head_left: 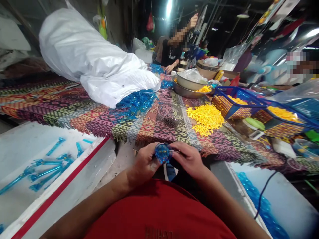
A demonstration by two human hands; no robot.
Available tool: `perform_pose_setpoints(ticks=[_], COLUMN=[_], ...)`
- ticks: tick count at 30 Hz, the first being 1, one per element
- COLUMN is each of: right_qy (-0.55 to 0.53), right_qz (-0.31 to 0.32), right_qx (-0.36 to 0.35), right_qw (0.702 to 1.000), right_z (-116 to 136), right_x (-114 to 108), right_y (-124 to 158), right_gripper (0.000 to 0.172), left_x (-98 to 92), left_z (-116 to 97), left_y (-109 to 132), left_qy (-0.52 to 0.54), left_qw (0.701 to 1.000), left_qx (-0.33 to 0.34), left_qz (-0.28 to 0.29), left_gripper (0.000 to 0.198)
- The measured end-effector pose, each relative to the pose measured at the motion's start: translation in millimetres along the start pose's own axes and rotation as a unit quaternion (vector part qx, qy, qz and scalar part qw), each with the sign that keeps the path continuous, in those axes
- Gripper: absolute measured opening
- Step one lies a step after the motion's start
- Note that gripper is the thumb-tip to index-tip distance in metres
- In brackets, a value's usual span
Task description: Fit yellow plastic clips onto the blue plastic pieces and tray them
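Note:
My left hand [147, 159] is closed round a clear blue plastic piece [163, 152] with a round, cup-like end facing up. A bit of yellow shows inside that end. The fingers of my right hand [188, 157] are pinched together at the piece's right rim. Something thin and shiny shows at those fingertips, too small to name for sure. Beyond my hands, on the patterned cloth, lie a small heap of dark bits [170, 122] and a pile of small yellow plastic parts [206, 119].
A white sack [94, 56] spills blue plastic parts [137, 102] on the table. A white box [82, 169] at left holds blue pieces; another box [286, 192] stands right. Yellow parts fill blue baskets [234, 111] beside metal bowls [190, 90]. A person [171, 49] works across the table.

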State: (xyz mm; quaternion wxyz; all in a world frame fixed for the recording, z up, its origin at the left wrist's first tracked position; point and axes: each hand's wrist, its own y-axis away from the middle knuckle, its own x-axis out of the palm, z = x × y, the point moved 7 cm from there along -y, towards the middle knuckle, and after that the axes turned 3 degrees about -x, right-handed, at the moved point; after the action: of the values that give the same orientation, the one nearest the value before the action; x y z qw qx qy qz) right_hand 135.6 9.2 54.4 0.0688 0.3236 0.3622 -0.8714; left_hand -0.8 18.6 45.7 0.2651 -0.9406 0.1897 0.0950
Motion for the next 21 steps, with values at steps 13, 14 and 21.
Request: perform_pose_setpoints(ticks=[13, 14, 21], right_qy=[0.072, 0.082, 0.119], right_qz=[0.055, 0.056, -0.017], right_qx=[-0.160, -0.171, -0.136], right_qw=[0.983, 0.980, 0.983], right_z=[58, 60, 56], right_x=[-9, -9, -15], right_y=[-37, -38, -36], right_gripper=[0.059, 0.055, 0.030], left_x=[17.9, 16.7, 20.0], left_z=[1, 0, -5], left_y=[-1, -1, 6], left_qy=[0.054, 0.041, -0.041], left_qw=[0.995, 0.997, 0.997], left_qx=[-0.049, -0.039, 0.013], left_qz=[0.061, 0.054, 0.064], left_gripper=[0.033, 0.033, 0.022])
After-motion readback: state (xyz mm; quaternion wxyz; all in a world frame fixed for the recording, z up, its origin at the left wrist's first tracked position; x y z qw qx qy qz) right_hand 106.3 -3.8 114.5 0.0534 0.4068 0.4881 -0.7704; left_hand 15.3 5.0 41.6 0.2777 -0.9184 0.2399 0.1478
